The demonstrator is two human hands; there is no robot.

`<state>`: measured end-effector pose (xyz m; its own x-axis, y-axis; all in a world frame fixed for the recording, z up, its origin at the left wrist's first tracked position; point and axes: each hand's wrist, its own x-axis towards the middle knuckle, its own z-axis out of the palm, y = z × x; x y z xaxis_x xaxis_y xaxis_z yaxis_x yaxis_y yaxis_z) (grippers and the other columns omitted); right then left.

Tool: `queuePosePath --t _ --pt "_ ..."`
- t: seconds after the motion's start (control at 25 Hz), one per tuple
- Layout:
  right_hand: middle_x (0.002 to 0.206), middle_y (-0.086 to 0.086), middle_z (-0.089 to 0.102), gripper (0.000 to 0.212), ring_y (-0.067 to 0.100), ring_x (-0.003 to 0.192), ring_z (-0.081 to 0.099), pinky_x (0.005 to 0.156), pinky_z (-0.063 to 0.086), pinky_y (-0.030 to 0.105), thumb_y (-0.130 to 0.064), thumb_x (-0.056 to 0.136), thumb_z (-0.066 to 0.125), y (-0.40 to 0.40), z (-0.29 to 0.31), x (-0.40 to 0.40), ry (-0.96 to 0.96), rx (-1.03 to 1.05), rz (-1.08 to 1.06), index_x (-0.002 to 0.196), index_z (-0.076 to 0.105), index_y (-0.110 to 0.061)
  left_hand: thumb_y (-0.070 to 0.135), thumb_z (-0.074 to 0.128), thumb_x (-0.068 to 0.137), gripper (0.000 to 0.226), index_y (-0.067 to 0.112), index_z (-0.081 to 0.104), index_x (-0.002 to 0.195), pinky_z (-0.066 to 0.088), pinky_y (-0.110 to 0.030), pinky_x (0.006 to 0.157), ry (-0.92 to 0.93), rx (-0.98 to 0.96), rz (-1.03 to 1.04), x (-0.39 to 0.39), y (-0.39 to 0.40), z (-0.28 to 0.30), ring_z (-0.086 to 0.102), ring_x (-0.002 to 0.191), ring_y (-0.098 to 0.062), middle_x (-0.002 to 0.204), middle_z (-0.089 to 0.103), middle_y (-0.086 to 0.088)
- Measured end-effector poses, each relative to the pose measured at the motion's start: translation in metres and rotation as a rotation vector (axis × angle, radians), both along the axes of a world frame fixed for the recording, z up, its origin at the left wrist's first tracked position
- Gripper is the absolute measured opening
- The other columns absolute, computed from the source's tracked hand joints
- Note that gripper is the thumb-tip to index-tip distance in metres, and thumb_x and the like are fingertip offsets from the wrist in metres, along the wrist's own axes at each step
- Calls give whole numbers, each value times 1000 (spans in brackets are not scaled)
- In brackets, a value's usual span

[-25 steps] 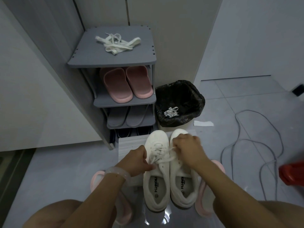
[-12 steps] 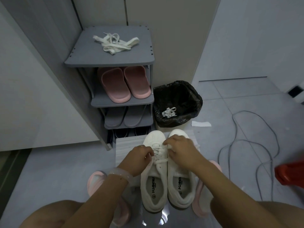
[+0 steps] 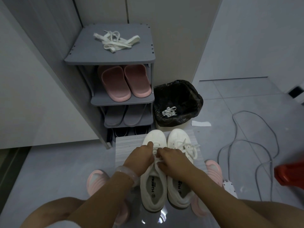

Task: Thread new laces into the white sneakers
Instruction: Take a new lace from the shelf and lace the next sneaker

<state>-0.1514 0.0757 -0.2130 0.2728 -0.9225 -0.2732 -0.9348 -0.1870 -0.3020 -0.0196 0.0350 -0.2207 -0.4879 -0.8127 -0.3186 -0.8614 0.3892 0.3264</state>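
Observation:
Two white sneakers stand side by side on a pale mat (image 3: 126, 145), toes pointing away from me. Over the laces of the left sneaker (image 3: 153, 183) both hands meet. My left hand (image 3: 139, 157) pinches the lace near the upper eyelets, and my right hand (image 3: 171, 159) grips the lace (image 3: 158, 162) beside it. The right sneaker (image 3: 178, 139) has a tied lace with loops lying to its right. A bundle of loose white laces (image 3: 116, 41) lies on top of the grey shoe rack (image 3: 144, 53).
Pink slippers (image 3: 125, 83) and grey slippers fill the rack's shelves. A bin with a black liner (image 3: 177, 102) holds a discarded lace. A grey cable (image 3: 246, 145) winds over the floor at right, near a red object (image 3: 289, 175). My feet wear pink slippers.
Both hands have shifted left and closer together over the left sneaker's laces. The right sneaker's tied lace has become uncovered.

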Motion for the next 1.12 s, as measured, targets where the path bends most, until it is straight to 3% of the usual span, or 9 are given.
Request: queuePosePath --t 0.12,0.24,0.36,0.52,0.64,0.8,0.88,1.0,1.12 --pt "115 7 59 29 25 102 57 89 37 34 -25 92 44 -1 1 -1 0 -10 9 118 49 -13 12 36 96 21 5 42 115 46 -36 75 33 16 9 6 0 -4 61 89 -30 102 64 -15" --pt "114 2 64 27 22 105 57 93 32 31 -24 93 43 -6 1 -9 -55 5 -47 116 54 -17 14 48 92 13 8 54 101 48 -33 77 182 188 51 20 -5 -3 61 88 -26 96 64 -12" --pt "111 2 66 25 22 103 58 92 33 30 -20 93 41 -9 -2 -14 -7 -16 -45 111 58 -17 12 50 89 5 13 54 87 41 -27 71 197 137 23 22 -4 -1 59 87 -23 91 64 -10" --pt "106 4 67 23 25 98 60 90 33 30 -17 92 40 -8 -6 -13 -2 -44 -44 106 59 -16 17 47 91 12 11 57 94 37 -25 69 171 77 9 15 -3 0 57 89 -22 92 62 -9" --pt "104 4 67 23 25 96 60 90 33 30 -18 92 40 -7 -6 -13 11 -54 -51 104 59 -16 12 42 91 5 11 44 86 34 -27 64 109 35 35 10 -1 -1 53 80 -25 85 52 -11" --pt "100 4 66 21 25 94 59 95 31 33 -20 94 37 -5 -6 -10 91 -49 -31 99 58 -15 6 36 93 18 3 44 108 37 -30 67 -24 -34 185 0 9 -5 60 91 -30 101 61 -15" --pt "99 4 66 22 24 94 59 96 30 33 -20 94 37 -4 -4 -10 96 -36 -32 97 58 -15 6 33 94 19 4 43 110 41 -31 71 -49 -63 141 3 12 -4 60 93 -30 103 62 -14" --pt "99 5 67 22 25 95 59 99 31 32 -21 94 38 -5 0 -12 89 -44 -49 100 58 -14 16 37 97 16 6 46 105 45 -34 75 57 14 33 12 13 0 61 91 -29 100 63 -14" --pt "99 4 67 22 24 97 58 109 21 37 -21 92 39 -6 4 -10 140 -72 -62 99 59 -15 28 54 89 25 11 43 105 50 -34 78 203 147 134 17 20 7 61 90 -24 98 62 -9"
